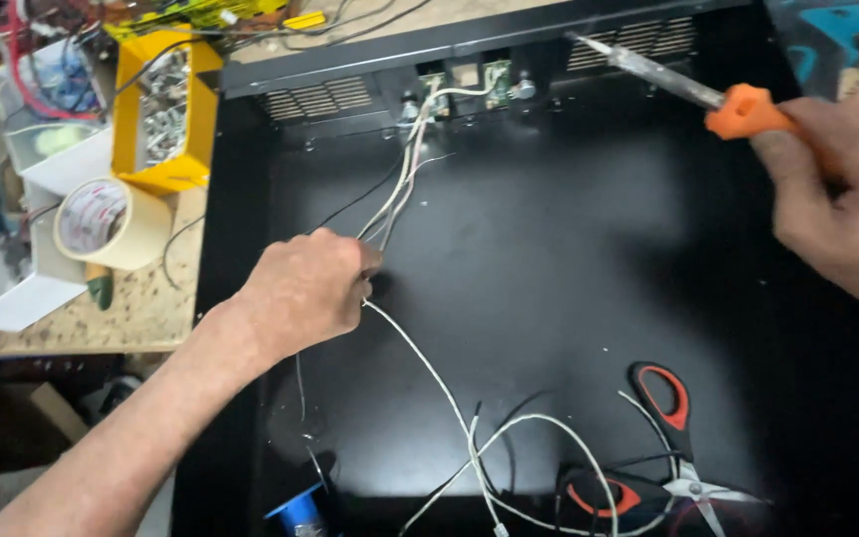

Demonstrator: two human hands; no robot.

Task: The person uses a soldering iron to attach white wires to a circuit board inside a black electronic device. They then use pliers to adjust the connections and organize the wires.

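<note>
My left hand [305, 290] is closed around a bundle of thin white and dark wires [402, 184] that runs up to small connectors [465, 84] on the back wall of an open black metal case [539, 268]. Below the hand the white wires [449, 393] trail loosely across the case floor toward the front. My right hand [842, 204] grips a tool with an orange handle [748, 111] and a long metal tip [638, 68] that points up and left toward the back wall's vent slots.
Scissors with red and black handles [663, 452] lie at the case's front right. A blue spool [298, 512] sits at the front edge. On the wooden bench left of the case stand a roll of masking tape [111, 221] and a yellow box of metal parts [163, 109].
</note>
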